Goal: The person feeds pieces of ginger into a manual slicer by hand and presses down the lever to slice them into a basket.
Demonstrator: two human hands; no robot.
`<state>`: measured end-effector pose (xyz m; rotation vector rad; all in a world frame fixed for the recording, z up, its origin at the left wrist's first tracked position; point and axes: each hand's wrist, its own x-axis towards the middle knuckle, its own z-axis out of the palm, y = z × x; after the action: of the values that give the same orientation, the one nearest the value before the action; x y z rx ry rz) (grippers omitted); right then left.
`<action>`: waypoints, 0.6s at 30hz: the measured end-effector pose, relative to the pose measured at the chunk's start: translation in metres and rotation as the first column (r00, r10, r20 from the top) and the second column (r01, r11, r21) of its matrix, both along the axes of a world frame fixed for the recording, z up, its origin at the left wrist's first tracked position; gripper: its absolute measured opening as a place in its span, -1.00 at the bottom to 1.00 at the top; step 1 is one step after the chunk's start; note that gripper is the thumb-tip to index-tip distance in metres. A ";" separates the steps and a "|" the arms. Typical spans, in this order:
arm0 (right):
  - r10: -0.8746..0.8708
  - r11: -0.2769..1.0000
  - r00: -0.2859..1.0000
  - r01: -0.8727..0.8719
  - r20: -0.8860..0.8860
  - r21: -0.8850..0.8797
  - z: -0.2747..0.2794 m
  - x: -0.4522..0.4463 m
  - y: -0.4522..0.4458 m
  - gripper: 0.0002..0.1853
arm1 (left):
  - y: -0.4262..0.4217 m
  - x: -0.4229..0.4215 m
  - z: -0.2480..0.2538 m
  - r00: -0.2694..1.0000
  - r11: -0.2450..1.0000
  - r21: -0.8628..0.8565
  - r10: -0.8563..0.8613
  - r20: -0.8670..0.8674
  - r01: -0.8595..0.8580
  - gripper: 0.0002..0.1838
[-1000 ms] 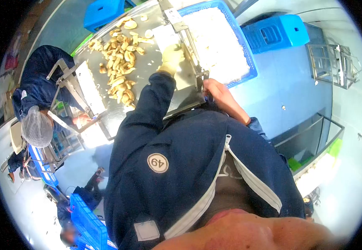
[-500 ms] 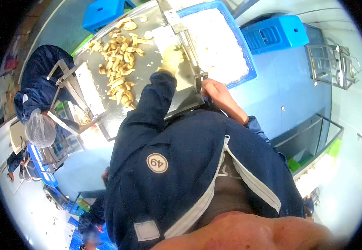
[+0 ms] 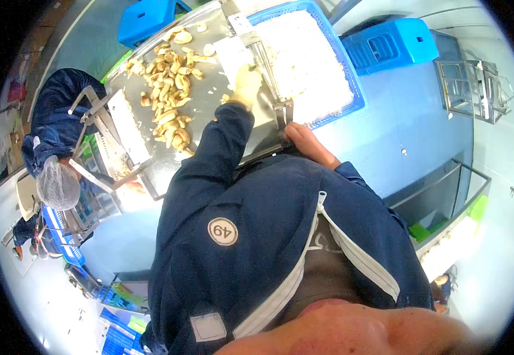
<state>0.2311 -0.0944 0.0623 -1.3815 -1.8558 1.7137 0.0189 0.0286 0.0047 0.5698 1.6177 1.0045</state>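
My left hand point(image 3: 247, 86), in a pale yellow glove, presses down on the white board point(image 3: 231, 54) beside the metal cutting frame point(image 3: 268, 71). Its fingers look bunched, and what lies under them is too bright to make out. My right hand point(image 3: 304, 139) is bare and wrapped round the near end of the frame, at its handle, which the fingers mostly hide. Brownish-yellow pieces point(image 3: 168, 86) lie in a long heap on the steel table point(image 3: 209, 112), left of my gloved hand. A blue basket point(image 3: 351, 83) full of white shreds stands right of the frame.
Blue stools point(image 3: 396, 44) point(image 3: 144, 22) stand beyond the table. At the left, a co-worker in a hair net point(image 3: 57, 183) bends beside another metal cutter point(image 3: 106, 121). Metal racks point(image 3: 476, 89) stand at the right, and blue crates point(image 3: 121, 337) are at the lower left.
My right hand has shifted slightly down and towards me with the frame's handle end. My gloved hand has moved slightly. The person at the lower left has mostly gone out of view.
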 end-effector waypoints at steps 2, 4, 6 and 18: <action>-0.014 1.000 1.000 0.014 0.001 0.018 0.003 -0.004 0.000 -0.72 | 0.004 -0.002 0.002 0.998 1.000 -0.024 -0.013 0.069 0.015 -0.78; -0.021 1.000 1.000 0.021 -0.021 -0.019 0.014 -0.004 0.001 -0.72 | 0.002 -0.004 0.005 0.985 0.999 -0.047 0.011 0.171 -0.003 -0.79; -0.039 0.998 0.998 0.037 -0.040 -0.044 0.024 -0.005 0.005 -0.71 | 0.004 -0.004 0.004 0.965 0.999 0.018 0.029 0.262 -0.035 -0.82; -0.032 0.999 0.999 0.033 -0.023 0.042 0.012 -0.003 -0.001 -0.65 | 0.051 -0.109 0.017 0.125 0.938 -0.076 -0.125 -0.984 0.339 -0.75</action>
<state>0.2285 -0.0950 0.0746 -1.3637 -1.8373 1.6579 -0.0900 0.0791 0.0216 1.8771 2.4489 0.4148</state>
